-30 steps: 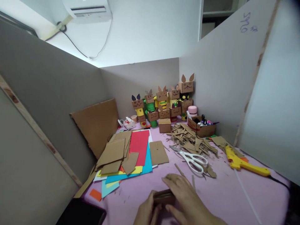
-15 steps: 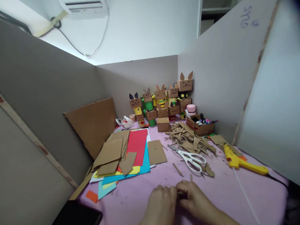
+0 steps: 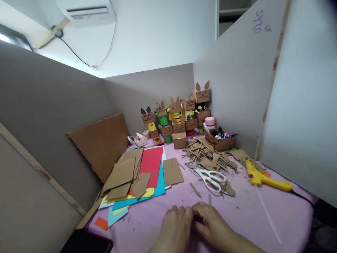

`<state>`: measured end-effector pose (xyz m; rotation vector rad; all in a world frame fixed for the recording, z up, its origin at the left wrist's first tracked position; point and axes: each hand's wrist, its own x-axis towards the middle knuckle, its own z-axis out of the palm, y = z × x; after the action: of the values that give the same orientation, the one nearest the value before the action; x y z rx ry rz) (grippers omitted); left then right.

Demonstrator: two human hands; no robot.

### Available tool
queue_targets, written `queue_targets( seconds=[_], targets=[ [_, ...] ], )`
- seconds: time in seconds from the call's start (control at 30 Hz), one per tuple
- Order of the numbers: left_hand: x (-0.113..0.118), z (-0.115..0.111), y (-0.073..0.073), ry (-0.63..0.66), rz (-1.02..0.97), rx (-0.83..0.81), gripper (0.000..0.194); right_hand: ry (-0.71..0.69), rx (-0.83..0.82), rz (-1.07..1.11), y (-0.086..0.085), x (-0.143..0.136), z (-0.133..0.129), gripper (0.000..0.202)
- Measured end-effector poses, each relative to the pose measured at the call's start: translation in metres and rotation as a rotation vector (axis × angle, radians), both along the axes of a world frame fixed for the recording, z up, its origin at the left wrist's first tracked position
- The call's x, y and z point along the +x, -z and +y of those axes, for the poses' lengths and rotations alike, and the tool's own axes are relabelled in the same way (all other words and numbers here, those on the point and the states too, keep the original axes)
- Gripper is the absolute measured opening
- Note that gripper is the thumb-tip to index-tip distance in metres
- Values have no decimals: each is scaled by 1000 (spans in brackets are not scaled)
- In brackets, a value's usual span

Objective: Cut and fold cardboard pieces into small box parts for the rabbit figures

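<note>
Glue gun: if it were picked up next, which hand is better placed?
Right, probably: the right hand is nearer the glue gun, while the left hand would have to reach across. Both hands are together, their grip mostly hidden.

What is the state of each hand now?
Left hand: curled closed; any hold is hidden.
Right hand: curled closed on a brown piece, mostly hidden.

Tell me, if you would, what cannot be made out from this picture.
All in the head view:
Between the left hand and right hand: whatever is there, covered by the fingers.
Black object: cut off by the bottom edge.
Open box: some contents too small to name, lower parts hidden by its walls.
Rear figures: lower parts hidden by front figures.
</note>
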<state>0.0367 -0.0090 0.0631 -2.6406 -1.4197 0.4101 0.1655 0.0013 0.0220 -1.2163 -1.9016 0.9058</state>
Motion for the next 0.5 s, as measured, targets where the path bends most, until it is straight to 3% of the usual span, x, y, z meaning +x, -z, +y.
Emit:
queue_targets(
  seconds=[0.2,0.3,0.4,0.5],
  targets=[
    [-13,7,-10,-55,-146,-50,37,7,-3,46,2,-1,3,17],
    [-42,13,-10,-111,-350,-56,61,9,-25,94,5,-1,5,15],
    [-71,21,3,-242,-1059,-209,84,-33,-73,184,8,3,10,23],
    [-79,30,17,-291,-1501,-447,101,-110,-172,382,4,7,20,37]
  ],
)
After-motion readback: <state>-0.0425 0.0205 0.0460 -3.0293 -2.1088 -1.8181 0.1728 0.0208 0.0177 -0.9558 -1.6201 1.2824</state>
